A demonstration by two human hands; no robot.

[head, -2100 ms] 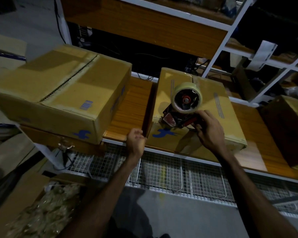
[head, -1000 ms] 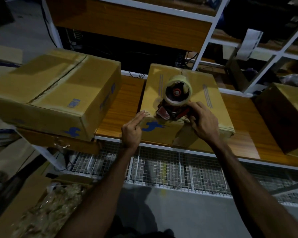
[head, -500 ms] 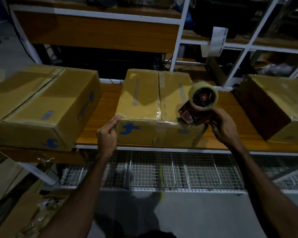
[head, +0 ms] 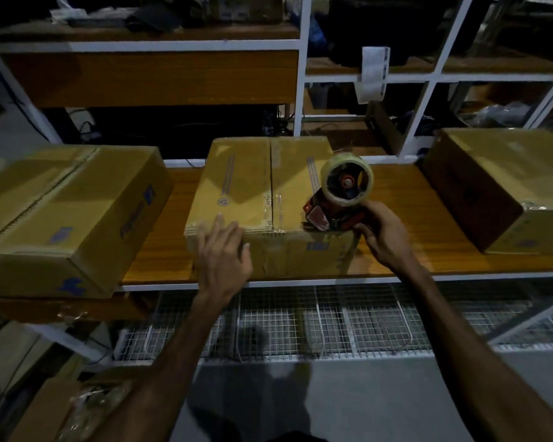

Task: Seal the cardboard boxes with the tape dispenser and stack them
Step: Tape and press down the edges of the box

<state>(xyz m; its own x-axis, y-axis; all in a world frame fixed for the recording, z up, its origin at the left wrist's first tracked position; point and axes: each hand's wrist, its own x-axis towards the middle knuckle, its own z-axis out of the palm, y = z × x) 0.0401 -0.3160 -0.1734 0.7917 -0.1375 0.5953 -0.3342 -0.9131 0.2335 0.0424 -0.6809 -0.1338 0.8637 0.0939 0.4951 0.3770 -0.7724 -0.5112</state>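
Centre of frame: middle cardboard box (head: 256,186) on the counter (head: 406,250). Left hand (head: 222,253), fingers spread, rests on its near top edge. Right hand (head: 382,232) grips the tape dispenser (head: 339,199) at the box's near right corner. Further boxes at left (head: 71,215) and right (head: 505,183).

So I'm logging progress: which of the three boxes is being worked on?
The middle box: the left hand rests on its near edge and the right hand holds the tape dispenser against it.
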